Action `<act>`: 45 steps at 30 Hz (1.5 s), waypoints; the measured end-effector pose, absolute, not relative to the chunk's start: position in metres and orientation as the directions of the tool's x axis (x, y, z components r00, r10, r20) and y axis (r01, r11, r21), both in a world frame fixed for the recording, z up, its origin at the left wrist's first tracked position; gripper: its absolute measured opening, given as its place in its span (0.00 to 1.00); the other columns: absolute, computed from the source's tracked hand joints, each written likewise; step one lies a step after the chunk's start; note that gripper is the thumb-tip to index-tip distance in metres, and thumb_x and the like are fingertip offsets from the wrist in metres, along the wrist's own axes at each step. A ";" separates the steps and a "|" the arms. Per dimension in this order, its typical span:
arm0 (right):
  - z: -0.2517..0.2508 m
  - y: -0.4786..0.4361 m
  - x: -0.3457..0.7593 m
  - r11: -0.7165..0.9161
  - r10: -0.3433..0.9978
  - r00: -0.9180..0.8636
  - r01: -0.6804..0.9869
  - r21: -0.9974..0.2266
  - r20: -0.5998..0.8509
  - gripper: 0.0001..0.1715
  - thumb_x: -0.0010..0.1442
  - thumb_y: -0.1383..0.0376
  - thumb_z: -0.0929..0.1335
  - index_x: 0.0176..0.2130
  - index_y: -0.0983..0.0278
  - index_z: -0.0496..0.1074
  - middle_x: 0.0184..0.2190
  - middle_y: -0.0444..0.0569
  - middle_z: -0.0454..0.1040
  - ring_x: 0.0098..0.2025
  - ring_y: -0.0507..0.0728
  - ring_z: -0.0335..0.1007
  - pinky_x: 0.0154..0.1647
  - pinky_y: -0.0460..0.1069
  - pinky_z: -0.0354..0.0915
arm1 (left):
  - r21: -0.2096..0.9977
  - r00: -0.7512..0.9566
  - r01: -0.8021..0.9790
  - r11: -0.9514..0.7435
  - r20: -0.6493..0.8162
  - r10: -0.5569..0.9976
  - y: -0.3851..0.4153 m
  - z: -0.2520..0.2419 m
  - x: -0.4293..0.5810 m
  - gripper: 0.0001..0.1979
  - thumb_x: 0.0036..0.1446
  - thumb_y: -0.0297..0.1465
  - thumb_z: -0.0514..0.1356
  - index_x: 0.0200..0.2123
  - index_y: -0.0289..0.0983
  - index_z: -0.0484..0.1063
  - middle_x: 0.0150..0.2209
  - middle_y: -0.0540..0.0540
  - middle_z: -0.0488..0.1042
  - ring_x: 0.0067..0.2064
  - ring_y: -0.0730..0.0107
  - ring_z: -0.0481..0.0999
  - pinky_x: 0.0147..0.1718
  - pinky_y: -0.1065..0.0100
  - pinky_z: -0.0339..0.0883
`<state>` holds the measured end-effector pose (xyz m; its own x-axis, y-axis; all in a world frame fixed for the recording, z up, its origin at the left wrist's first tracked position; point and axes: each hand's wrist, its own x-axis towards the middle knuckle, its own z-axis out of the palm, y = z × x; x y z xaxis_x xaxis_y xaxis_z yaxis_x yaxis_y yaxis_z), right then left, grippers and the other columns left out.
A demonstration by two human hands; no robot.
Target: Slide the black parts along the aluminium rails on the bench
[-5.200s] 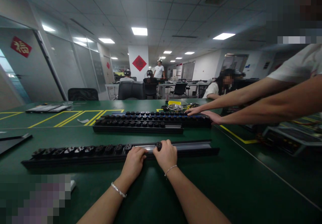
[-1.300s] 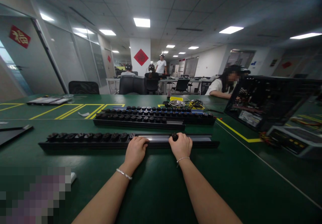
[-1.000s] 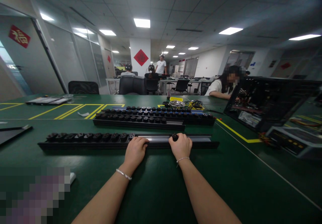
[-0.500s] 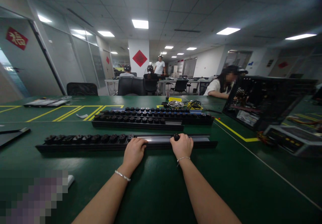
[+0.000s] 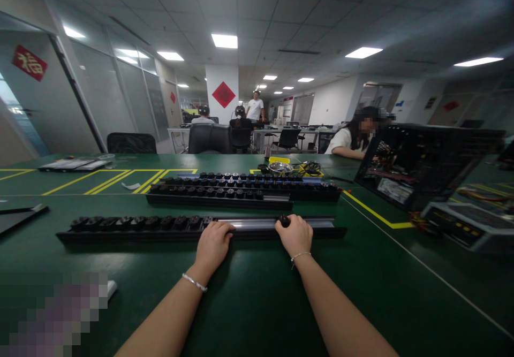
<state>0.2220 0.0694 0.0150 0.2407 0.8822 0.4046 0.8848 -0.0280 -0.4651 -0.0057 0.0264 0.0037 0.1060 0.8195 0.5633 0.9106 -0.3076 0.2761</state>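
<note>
Black channel (image 5: 255, 233) with dark pieces (image 5: 151, 222) in its left half

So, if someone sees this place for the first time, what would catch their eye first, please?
Probably the long black rail across the green table, with a row of black pieces on its left part; the left hand rests at its edge, and the right hand holds a small black piece at its silver stretch. Next, perhaps, the open computer case on the right, and the red diamond on the white pillar behind.
</note>
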 end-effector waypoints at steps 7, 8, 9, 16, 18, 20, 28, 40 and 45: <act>0.013 0.071 0.224 -0.035 0.864 0.259 0.887 -0.461 0.431 0.15 0.51 0.57 0.62 0.31 0.65 0.70 0.31 0.51 0.71 0.39 0.58 0.65 0.46 0.52 0.50 | 0.275 0.106 0.912 -0.305 0.560 0.821 0.026 0.004 -0.006 0.09 0.53 0.26 0.55 0.36 0.41 0.72 0.37 0.48 0.74 0.41 0.63 0.68 0.42 0.61 0.64; 0.012 0.072 0.225 -0.038 0.862 0.262 0.888 -0.459 0.435 0.15 0.50 0.57 0.62 0.31 0.65 0.70 0.31 0.51 0.71 0.38 0.58 0.65 0.46 0.52 0.50 | 0.273 0.106 0.913 -0.304 0.560 0.822 0.026 0.005 -0.006 0.09 0.52 0.26 0.55 0.36 0.41 0.72 0.37 0.48 0.74 0.41 0.63 0.68 0.42 0.61 0.64; 0.012 0.072 0.227 -0.041 0.858 0.265 0.889 -0.455 0.439 0.15 0.50 0.57 0.62 0.31 0.65 0.70 0.31 0.51 0.71 0.38 0.58 0.65 0.47 0.52 0.50 | 0.271 0.107 0.913 -0.304 0.560 0.822 0.025 0.005 -0.006 0.09 0.52 0.26 0.55 0.35 0.41 0.72 0.37 0.48 0.74 0.41 0.63 0.68 0.42 0.61 0.64; 0.009 0.075 0.235 -0.065 0.840 0.286 0.896 -0.439 0.460 0.16 0.50 0.57 0.63 0.33 0.66 0.70 0.31 0.51 0.72 0.38 0.58 0.65 0.46 0.51 0.51 | 0.262 0.118 0.914 -0.310 0.560 0.820 0.026 0.006 -0.005 0.09 0.52 0.26 0.56 0.36 0.40 0.73 0.36 0.47 0.74 0.41 0.63 0.68 0.42 0.62 0.64; 0.009 0.075 0.236 -0.072 0.840 0.292 0.896 -0.438 0.458 0.16 0.50 0.57 0.62 0.32 0.66 0.70 0.31 0.51 0.71 0.38 0.58 0.65 0.46 0.51 0.51 | 0.261 0.117 0.914 -0.310 0.563 0.818 0.026 0.005 -0.005 0.09 0.52 0.26 0.56 0.36 0.40 0.73 0.36 0.47 0.74 0.41 0.63 0.68 0.41 0.62 0.64; 0.010 0.075 0.237 -0.079 0.840 0.296 0.896 -0.437 0.455 0.16 0.50 0.57 0.63 0.32 0.66 0.70 0.31 0.51 0.71 0.38 0.58 0.65 0.46 0.51 0.51 | 0.265 0.115 0.912 -0.313 0.567 0.816 0.026 0.005 -0.006 0.09 0.52 0.26 0.56 0.35 0.41 0.73 0.36 0.48 0.74 0.41 0.63 0.68 0.41 0.62 0.64; 0.013 0.073 0.238 -0.086 0.842 0.303 0.892 -0.443 0.447 0.16 0.50 0.57 0.62 0.32 0.66 0.70 0.30 0.51 0.71 0.38 0.58 0.65 0.46 0.51 0.52 | 0.275 0.110 0.909 -0.313 0.567 0.816 0.026 0.005 -0.006 0.09 0.52 0.26 0.55 0.36 0.41 0.73 0.36 0.47 0.74 0.41 0.63 0.68 0.41 0.61 0.64; 0.012 0.076 0.244 -0.121 0.827 0.331 0.895 -0.430 0.455 0.16 0.49 0.58 0.62 0.32 0.66 0.71 0.30 0.52 0.72 0.39 0.59 0.65 0.47 0.52 0.50 | 0.276 0.112 0.908 -0.316 0.566 0.817 0.026 0.005 -0.006 0.09 0.52 0.26 0.55 0.36 0.41 0.73 0.36 0.47 0.75 0.41 0.63 0.69 0.41 0.61 0.64; 0.012 0.076 0.246 -0.131 0.819 0.340 0.895 -0.426 0.463 0.16 0.49 0.58 0.63 0.33 0.66 0.71 0.31 0.53 0.72 0.39 0.59 0.65 0.47 0.52 0.51 | 0.281 0.116 0.903 -0.325 0.569 0.814 0.028 0.003 -0.007 0.09 0.52 0.27 0.55 0.35 0.42 0.73 0.36 0.47 0.75 0.41 0.63 0.69 0.42 0.60 0.64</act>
